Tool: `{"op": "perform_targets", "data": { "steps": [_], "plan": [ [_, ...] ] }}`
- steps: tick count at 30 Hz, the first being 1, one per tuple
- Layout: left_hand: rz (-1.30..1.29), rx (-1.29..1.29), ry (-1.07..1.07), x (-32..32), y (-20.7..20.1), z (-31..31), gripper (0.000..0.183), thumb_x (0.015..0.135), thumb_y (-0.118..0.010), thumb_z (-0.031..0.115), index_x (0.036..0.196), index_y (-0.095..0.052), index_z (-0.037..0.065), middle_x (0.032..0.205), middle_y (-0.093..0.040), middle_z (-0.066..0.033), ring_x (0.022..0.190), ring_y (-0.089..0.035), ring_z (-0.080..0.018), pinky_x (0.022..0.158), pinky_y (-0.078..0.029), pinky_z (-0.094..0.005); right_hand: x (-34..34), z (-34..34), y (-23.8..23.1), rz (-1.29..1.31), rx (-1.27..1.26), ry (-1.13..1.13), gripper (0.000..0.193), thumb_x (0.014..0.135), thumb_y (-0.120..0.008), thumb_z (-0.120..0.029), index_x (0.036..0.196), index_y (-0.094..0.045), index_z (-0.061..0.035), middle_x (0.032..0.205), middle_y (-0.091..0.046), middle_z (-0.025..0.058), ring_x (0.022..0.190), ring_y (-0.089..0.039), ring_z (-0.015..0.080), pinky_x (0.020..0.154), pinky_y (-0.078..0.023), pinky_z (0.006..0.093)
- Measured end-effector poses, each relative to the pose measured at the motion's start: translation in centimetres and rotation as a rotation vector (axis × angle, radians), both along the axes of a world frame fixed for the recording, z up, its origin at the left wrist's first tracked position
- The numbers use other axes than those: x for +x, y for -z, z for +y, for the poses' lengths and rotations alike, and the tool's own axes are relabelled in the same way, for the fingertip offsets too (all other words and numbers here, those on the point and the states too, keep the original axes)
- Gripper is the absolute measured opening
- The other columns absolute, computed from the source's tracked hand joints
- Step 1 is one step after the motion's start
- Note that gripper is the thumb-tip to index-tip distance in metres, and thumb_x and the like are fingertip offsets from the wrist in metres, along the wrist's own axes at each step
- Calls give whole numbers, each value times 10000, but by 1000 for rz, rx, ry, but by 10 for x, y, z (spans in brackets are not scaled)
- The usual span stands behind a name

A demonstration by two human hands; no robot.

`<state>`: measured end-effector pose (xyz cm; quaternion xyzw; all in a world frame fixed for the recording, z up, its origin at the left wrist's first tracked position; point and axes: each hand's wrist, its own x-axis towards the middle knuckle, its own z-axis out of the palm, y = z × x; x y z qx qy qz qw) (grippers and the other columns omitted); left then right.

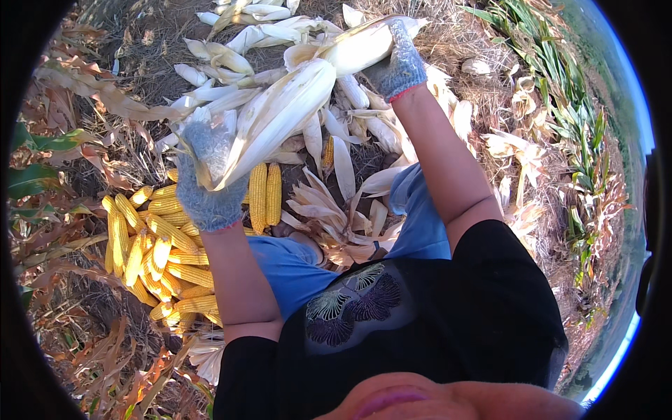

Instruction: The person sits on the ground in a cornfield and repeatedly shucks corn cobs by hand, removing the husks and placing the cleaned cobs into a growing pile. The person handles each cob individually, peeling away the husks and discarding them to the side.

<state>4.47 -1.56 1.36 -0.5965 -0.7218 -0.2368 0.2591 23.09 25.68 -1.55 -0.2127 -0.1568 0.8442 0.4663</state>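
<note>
My left hand (210, 168), in a grey knit glove, is closed round the lower end of a long pale corn husk (283, 115), which slants up to the right. My right hand (404, 64), gloved alike, grips an ear of corn in its husk (357, 49) at the far side. The two pale shapes meet in the middle; whether they are still joined I cannot tell. Below and beside my left hand lies a heap of bare yellow corn cobs (168, 245). Two more yellow cobs (265, 196) lie just right of that wrist.
Pale unhusked ears (245, 38) lie spread on the ground ahead. Loose dry husks (325, 210) are piled between my legs. Dry corn leaves (84, 91) crowd the left side, and green stalks (560, 77) line the right.
</note>
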Motion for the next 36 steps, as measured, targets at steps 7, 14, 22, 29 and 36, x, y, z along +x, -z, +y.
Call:
{"op": "perform_targets", "data": {
  "steps": [7, 14, 22, 29, 36],
  "plan": [
    [-824, -59, -11, -8, 20, 21, 319, 908, -654, 158, 1183, -601, 7, 1131, -638, -111, 990, -614, -182, 871, -497, -315, 2, -3, 28, -398, 478, 17, 481, 962, -583, -293, 1358, -429, -67, 1232, -562, 125, 1109, -590, 235, 902, -529, 390],
    [-1424, 331, 275, 23, 18, 72, 452, 880, -723, 232, 1229, -568, -10, 1111, -639, -111, 994, -615, -157, 875, -510, -324, -10, -79, 19, -1020, 1240, -212, 730, 832, -700, -496, 1328, -475, -10, 1190, -617, 189, 1084, -618, 289, 937, -480, 389],
    [-1112, 262, 153, 6, 22, 68, 361, 953, -537, 301, 1141, -626, 5, 1066, -654, -212, 973, -639, -353, 869, -494, -400, -19, -120, 16, -937, 1222, -515, 768, 831, -727, -453, 1385, -428, -12, 1256, -575, 180, 1165, -560, 258, 974, -441, 370],
    [-978, 321, 86, -3, 34, 64, 165, 927, -564, 96, 1050, -601, -7, 966, -651, -113, 845, -624, -184, 725, -506, -291, -26, -125, 9, -1172, 1482, -298, 779, 781, -763, -489, 1321, -473, -9, 1174, -619, 223, 1075, -627, 358, 908, -492, 426],
    [-1070, 489, 79, -2, 33, 69, 212, 887, -521, 66, 1069, -551, -38, 969, -654, -172, 840, -671, -272, 744, -546, -366, -29, -127, 1, -1263, 1670, -107, 785, 720, -801, -495, 1271, -513, -16, 1106, -627, 208, 1012, -632, 378, 868, -502, 451]
  ]
}}
